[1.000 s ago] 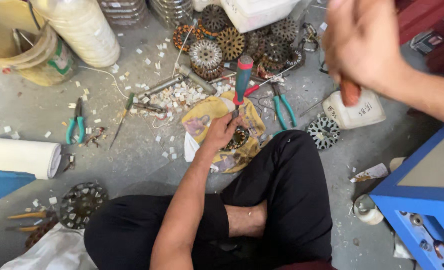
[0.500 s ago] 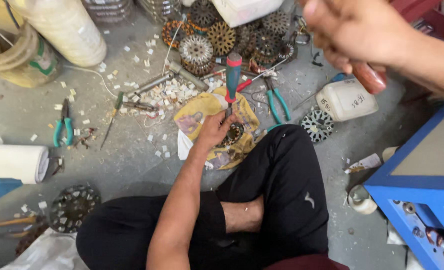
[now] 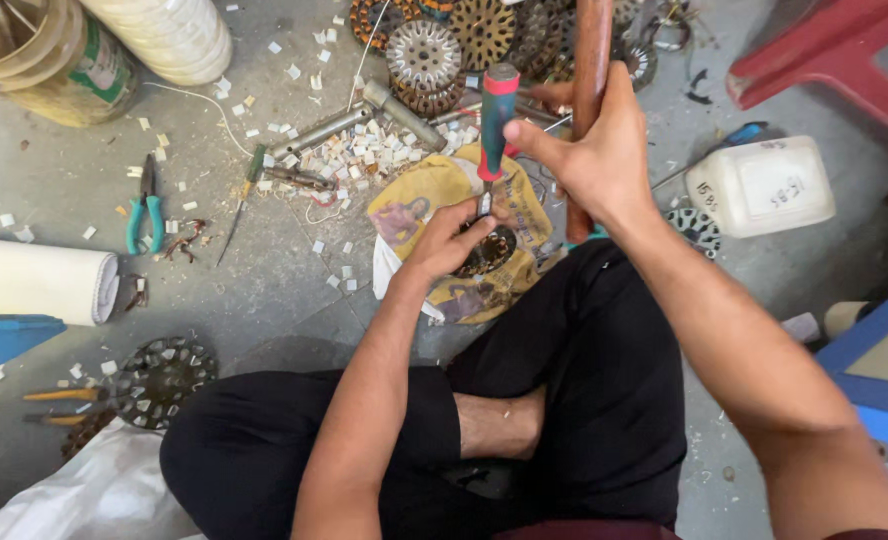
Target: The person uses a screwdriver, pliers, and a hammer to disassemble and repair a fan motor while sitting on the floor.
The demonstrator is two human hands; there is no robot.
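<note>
Striking a screwdriver over a motor part on the floor.
Left hand (image 3: pixel 451 240) reaching forward, fingers pinching upright screwdriver (image 3: pixel 495 115) against dark round part (image 3: pixel 488 252) on yellow cloth (image 3: pixel 434 195); right hand (image 3: pixel 586 150) raised, fist wrapped around wooden handle (image 3: pixel 591 60).

Green-and-red-handled screwdriver (image 3: pixel 497 120) stands upright, tip down on a dark round stator piece (image 3: pixel 488 250) lying on yellow cloth; a brown wooden handle (image 3: pixel 591 70) rises vertical just beside it.

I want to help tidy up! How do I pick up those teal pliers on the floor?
Grab the teal pliers by their two rubbery handles, coming straight down from above. They lie flat on the floor, handles splayed toward you, metal jaws pointing away.
</note>
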